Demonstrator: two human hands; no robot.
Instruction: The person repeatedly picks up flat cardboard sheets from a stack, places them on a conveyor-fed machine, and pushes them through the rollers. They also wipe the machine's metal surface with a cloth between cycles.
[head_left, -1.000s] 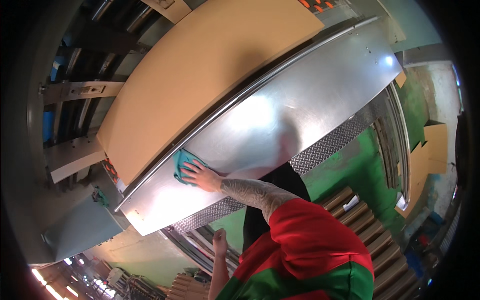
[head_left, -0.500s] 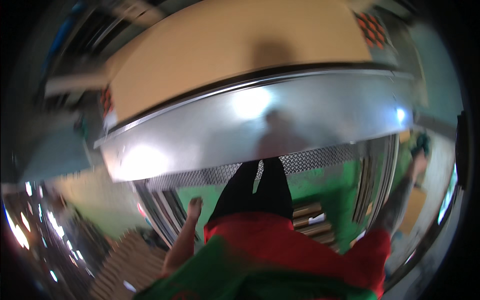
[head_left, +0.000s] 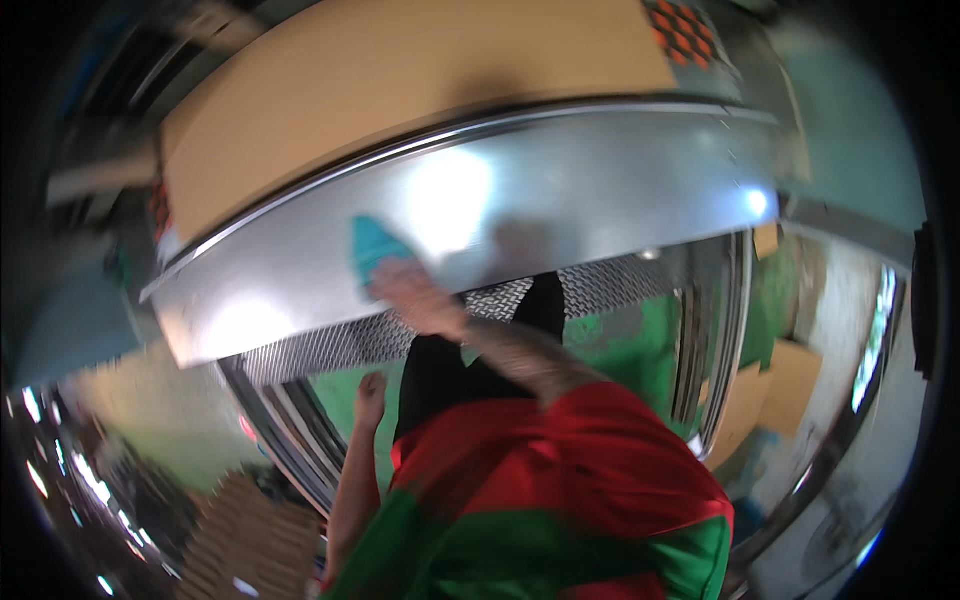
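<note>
Back on the metal sheet [head_left: 560,200] compared with half a second ago: then the right arm hung off to the side with nothing on the metal, now the right hand [head_left: 415,295] is again up on the sheet with the teal cloth [head_left: 375,250] under its fingertips, much like a second ago but nearer the sheet's middle. Head view only (blurry, motion smear): right hand lies flat on the cloth, palm down, fingers look laid out over it rather than curled, pressing it against the shiny surface; exact finger spread I cannot tell through the blur. Cloth sits on the sheet's near half, left of the bright glare patch, poking out past the fingers toward the upper left. Right forearm runs from the red sleeve [head_left: 580,450] up to the hand. Left hand [head_left: 370,385] hangs low beside the body, below the sheet's near edge, touching nothing visible; whether its fingers are curled or loose I cannot tell. Beyond the sheet lies a tan board [head_left: 400,90]. Under the sheet's edge a patterned metal strip [head_left: 340,345] shows, and green floor [head_left: 610,340] beyond the dark trousers [head_left: 450,370].
</note>
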